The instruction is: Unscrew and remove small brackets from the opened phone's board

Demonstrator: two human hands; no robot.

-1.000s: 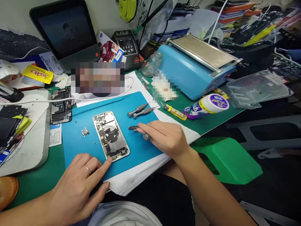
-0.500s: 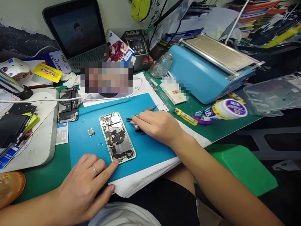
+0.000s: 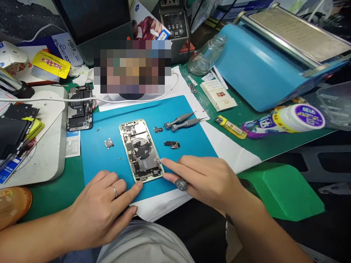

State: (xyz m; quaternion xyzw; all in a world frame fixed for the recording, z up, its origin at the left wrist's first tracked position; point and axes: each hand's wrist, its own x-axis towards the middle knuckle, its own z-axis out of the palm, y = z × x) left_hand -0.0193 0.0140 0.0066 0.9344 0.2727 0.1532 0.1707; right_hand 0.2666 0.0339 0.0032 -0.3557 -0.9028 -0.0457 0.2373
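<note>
An opened phone (image 3: 145, 166), its battery and boards exposed, lies on a blue mat (image 3: 109, 113). The index finger of my left hand (image 3: 105, 204) is stretched out, its tip on the phone's lower left corner; that hand holds nothing. Beside the lower right edge is my right hand (image 3: 208, 179), index fingertip and thumb against the frame. A grey screwdriver (image 3: 181, 184) is tucked in its fingers; only the handle's end shows. Two more grey screwdrivers (image 3: 183, 122) lie above. Small parts rest nearby: a black bracket (image 3: 172, 144), a smaller piece (image 3: 158, 129) and a silver plate (image 3: 109, 143).
Tiny screws (image 3: 120, 158) lie left of the phone. Another opened phone (image 3: 79, 108) is at the mat's upper left. A white cable (image 3: 55, 99) crosses behind. To the right are a yellow lighter (image 3: 230, 128), a purple-and-white bottle (image 3: 285, 119) and a blue machine (image 3: 246, 69).
My right hand has moved from beside the phone's upper right down to its lower right edge, uncovering small parts and two screwdrivers. My left fingertip stays on the corner. The view has shifted.
</note>
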